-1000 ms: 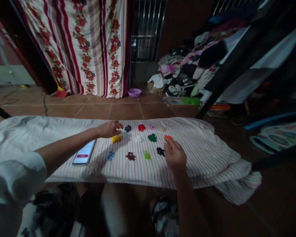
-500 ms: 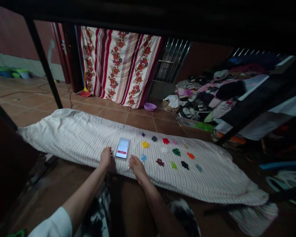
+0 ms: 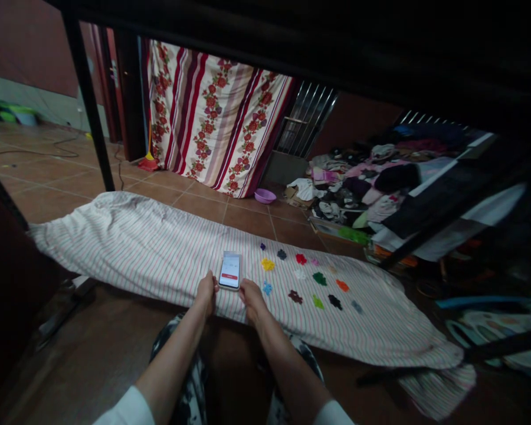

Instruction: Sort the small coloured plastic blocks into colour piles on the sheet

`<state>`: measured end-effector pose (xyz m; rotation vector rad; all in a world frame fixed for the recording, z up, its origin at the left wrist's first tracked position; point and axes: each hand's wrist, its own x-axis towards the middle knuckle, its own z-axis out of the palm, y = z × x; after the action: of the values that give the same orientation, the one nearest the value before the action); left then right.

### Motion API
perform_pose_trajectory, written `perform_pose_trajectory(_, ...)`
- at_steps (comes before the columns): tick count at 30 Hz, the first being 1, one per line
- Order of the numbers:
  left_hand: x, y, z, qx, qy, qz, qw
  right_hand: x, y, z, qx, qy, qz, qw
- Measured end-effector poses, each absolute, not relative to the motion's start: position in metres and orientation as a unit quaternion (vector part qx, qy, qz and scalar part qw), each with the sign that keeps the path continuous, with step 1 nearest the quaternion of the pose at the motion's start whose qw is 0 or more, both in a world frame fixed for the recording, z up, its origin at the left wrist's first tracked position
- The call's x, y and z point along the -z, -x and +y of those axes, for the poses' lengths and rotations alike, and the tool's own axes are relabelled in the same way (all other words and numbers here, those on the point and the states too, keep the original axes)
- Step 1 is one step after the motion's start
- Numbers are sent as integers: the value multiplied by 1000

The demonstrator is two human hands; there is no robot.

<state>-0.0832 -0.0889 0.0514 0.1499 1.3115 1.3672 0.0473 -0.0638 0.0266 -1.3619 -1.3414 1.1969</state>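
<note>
A phone (image 3: 229, 270) with a lit screen and a red button on it is at the middle of the striped cloth (image 3: 168, 254). My left hand (image 3: 207, 290) is closed at its lower left corner, fingers curled against the edge. At the lower right corner, my right hand (image 3: 251, 296) pinches the other edge. Just right of the phone are small piles sorted by colour: light blue pieces (image 3: 266, 287), yellow pieces (image 3: 268, 264), brown pieces (image 3: 295, 297), red pieces (image 3: 301, 259), dark green pieces (image 3: 319, 278), black pieces (image 3: 335, 301) and several others. The single pieces are too small to make out.
Dark metal bars (image 3: 88, 106) frame the cloth-covered surface at left, right and above. Beyond it, a purple basin (image 3: 265, 196) stands on the tiled floor before a flowered curtain (image 3: 212, 118). A heap of clothes (image 3: 358, 177) lies at the right.
My hands have come in from either side of the phone and closed on its lower corners; before, they were apart from it with fingers loose. The view has shifted slightly.
</note>
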Motion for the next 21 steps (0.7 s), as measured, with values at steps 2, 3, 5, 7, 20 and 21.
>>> perform_pose_trajectory(2, -57, 83, -89, -592, -48, 545, 591, -34, -47, -59, -540, 566, -433, 448)
perform_pose_trajectory(3, -59, 84, -88, -595, -40, 535, 598, -38, -47, -55, -568, 569, -385, 453)
perform_pose_trajectory(5, -63, 85, -85, -599, -23, 514, 613, -46, -49, -47, -603, 565, -325, 460)
perform_pose_trajectory(7, -66, 84, -80, -600, -7, 491, 632, -53, -51, -40, -625, 553, -300, 463)
perform_pose_trajectory(20, -55, 58, -35, -594, 52, 272, 755, -84, -67, -42, -744, 469, -111, 462)
perform_pose_trajectory(21, -52, 57, -34, -596, 60, 278, 751, -84, -67, -44, -744, 475, -96, 460)
